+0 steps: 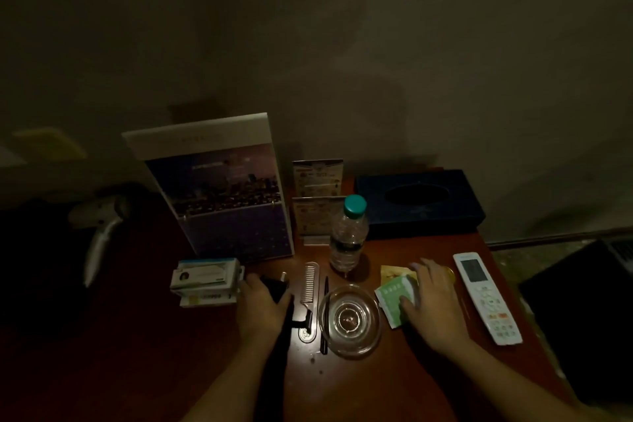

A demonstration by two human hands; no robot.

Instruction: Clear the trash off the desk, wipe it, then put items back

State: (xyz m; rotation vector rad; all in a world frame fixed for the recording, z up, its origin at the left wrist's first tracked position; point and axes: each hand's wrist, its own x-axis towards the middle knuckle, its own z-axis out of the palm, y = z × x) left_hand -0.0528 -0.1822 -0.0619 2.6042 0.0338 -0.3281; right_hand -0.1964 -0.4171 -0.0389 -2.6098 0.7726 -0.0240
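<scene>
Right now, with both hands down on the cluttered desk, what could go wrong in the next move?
The water bottle stands upright just behind the right hand, which rests on the green packets; lifting the hand carelessly could topple it. The left hand lies on a dark object beside the comb and pen; dragging it may scatter them against the glass ashtray. The dim light could also hide small trash.

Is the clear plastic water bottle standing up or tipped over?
Upright: the clear plastic water bottle stands on its base, teal cap on top.
</scene>
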